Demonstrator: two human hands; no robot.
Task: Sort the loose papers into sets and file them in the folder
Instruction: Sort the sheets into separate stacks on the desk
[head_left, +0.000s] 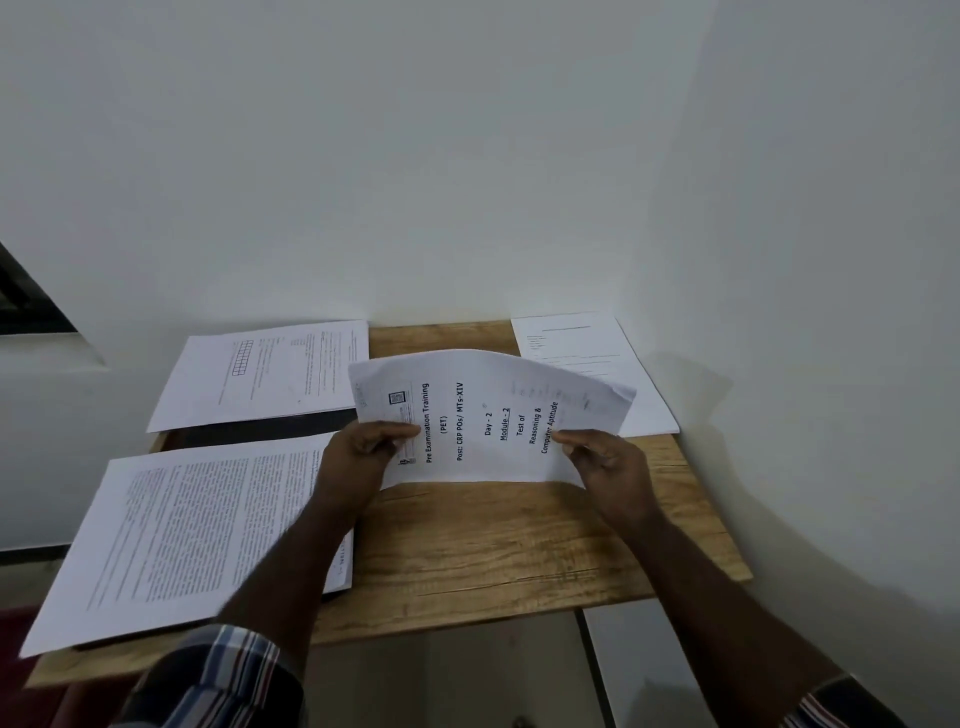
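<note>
Both hands hold a printed cover sheet (478, 415) above the middle of the wooden table (493, 551); its far edge arches up. My left hand (358, 457) pinches its near left edge, and my right hand (608, 467) pinches its near right edge. A pile of densely printed pages (192, 530) lies at the near left. Another set with a small grid (265, 374) lies at the far left, resting on a dark folder (270, 428) whose edge shows between the two piles. A third, sparsely printed sheet (587, 353) lies at the far right.
The table stands in a corner, with white walls behind it and to its right. A dark window frame (26, 301) shows at the far left. Bare wood lies in front of the held sheet. The near-left pile hangs over the table's left edge.
</note>
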